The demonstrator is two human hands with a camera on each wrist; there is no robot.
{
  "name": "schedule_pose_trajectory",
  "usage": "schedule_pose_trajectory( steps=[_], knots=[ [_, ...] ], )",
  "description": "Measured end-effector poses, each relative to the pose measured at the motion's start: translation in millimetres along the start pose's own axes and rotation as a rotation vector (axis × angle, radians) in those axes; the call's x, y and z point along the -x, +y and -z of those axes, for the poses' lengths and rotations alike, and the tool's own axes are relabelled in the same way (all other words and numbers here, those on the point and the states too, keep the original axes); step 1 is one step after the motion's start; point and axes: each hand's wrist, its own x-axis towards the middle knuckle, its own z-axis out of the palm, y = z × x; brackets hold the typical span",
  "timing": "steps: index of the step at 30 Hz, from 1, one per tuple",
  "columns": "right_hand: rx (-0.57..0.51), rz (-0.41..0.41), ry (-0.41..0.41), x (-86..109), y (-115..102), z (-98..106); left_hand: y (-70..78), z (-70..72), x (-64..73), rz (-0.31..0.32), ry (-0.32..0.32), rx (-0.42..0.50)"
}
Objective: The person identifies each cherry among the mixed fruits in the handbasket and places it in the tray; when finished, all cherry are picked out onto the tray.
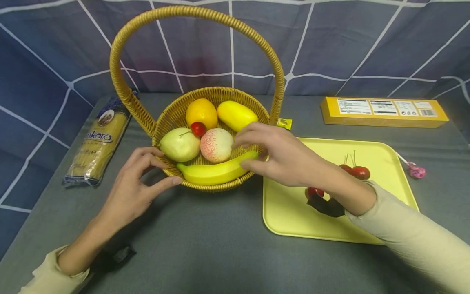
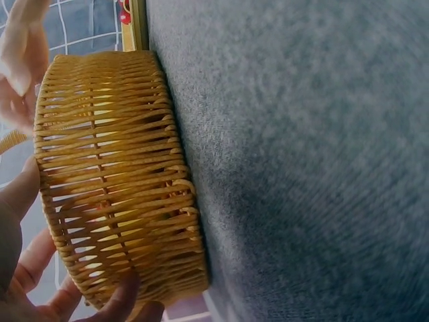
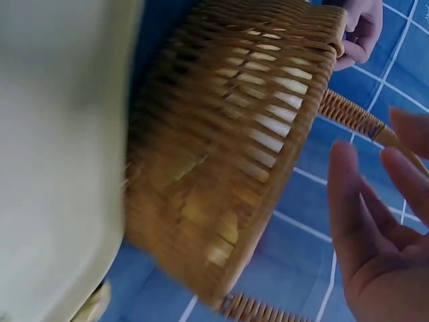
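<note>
A wicker basket (image 1: 216, 188) with a tall arched handle holds a banana (image 1: 220, 170), a peach (image 1: 216, 145), a green pear-like fruit (image 1: 180, 145), an orange (image 1: 202, 114), a yellow mango-like fruit (image 1: 236, 115) and a red cherry (image 1: 198, 129). My left hand (image 1: 134, 181) grips the basket's left side, thumb at the front rim and fingers against the outer wall (image 2: 107, 168). Over the right rim hovers my right hand (image 1: 280, 153), its thumb by the banana's end and its fingers near the peach. The right wrist view shows those fingers (image 3: 345, 188) spread apart, holding nothing.
Right of the basket lies a yellow tray (image 1: 290, 216) with several cherries (image 1: 361, 172), partly behind my right forearm. A yellow box (image 1: 383, 112) stands behind it, a lollipop (image 1: 416, 170) beside it. At left lies a pasta packet (image 1: 99, 139); a small yellow packet (image 1: 284, 123) sits behind the tray.
</note>
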Motion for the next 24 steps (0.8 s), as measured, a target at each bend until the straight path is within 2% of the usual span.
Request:
schedule_pose_trajectory(
  steps=[5,9,12,17,24],
  knots=[
    [-0.006,-0.054,-0.008,-36.4,-3,-12,0.0,-0.5,-1.0,0.001,-0.010,0.002],
    [0.038,-0.099,-0.063,-63.2,-2,-23,0.3,-0.4,-0.8,0.006,-0.014,-0.004],
    [0.089,-0.100,-0.113,-78.8,0,-30,0.5,0.0,-0.3,0.009,-0.012,-0.006],
    [0.119,-0.117,-0.171,-93.6,7,-36,0.9,-0.3,-0.3,0.010,-0.017,0.001],
    [0.147,-0.150,-0.240,-102.2,13,-42,2.0,-0.4,0.4,0.017,-0.013,-0.002]
  ],
)
